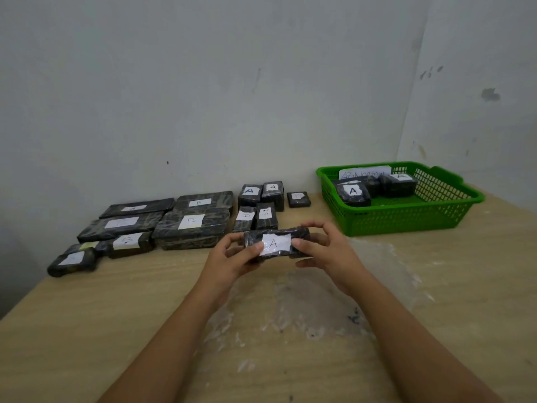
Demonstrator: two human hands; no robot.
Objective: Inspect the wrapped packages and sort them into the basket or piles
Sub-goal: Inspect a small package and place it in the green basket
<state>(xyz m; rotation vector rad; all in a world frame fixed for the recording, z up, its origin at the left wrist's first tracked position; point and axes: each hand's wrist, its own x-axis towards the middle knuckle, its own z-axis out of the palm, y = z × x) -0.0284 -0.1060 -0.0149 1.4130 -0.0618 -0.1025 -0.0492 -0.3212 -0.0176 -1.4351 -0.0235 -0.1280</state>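
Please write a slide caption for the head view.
Both hands hold a package labelled A, beside a green basket.

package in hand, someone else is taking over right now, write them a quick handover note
Left hand and right hand both grip the ends of a wrapped package labelled A, raised above the table.
Done: a few packages, two showing A, lie in the green basket; others sit in piles by the wall.
Left: finish inspecting the held package, then place it in the basket or a pile.
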